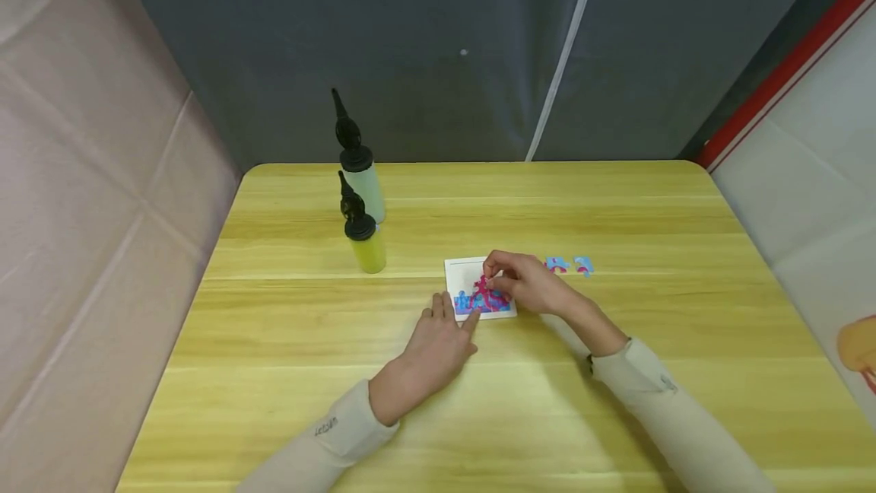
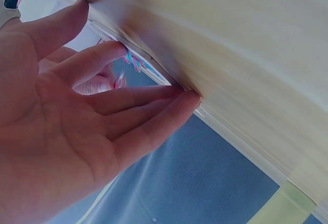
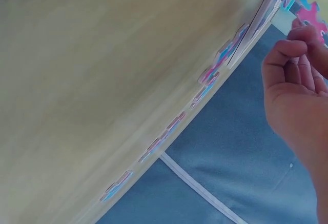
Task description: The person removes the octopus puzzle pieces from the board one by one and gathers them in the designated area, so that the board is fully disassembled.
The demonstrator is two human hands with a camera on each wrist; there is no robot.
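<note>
A small white puzzle tray (image 1: 460, 269) lies on the table, its near part filled with blue and pink pieces. My left hand (image 1: 438, 347) rests at the tray's near left side, fingers extended and touching its edge; in the left wrist view the same hand (image 2: 87, 111) shows its palm. Over the tray, my right hand (image 1: 534, 284) pinches a puzzle piece between thumb and fingertips. That puzzle piece (image 3: 309, 18) looks pink and blue in the right wrist view, raised above the tray. Loose blue-and-pink pieces (image 1: 584, 265) lie to the right of the tray, partly hidden by the right hand.
On the left of the wooden table (image 1: 274, 341) stand two bottle-like hand pumps with black tops: a yellow one (image 1: 369, 253) and a pale green one (image 1: 367, 192) behind it. A dark curtain (image 1: 287, 59) hangs beyond the far edge.
</note>
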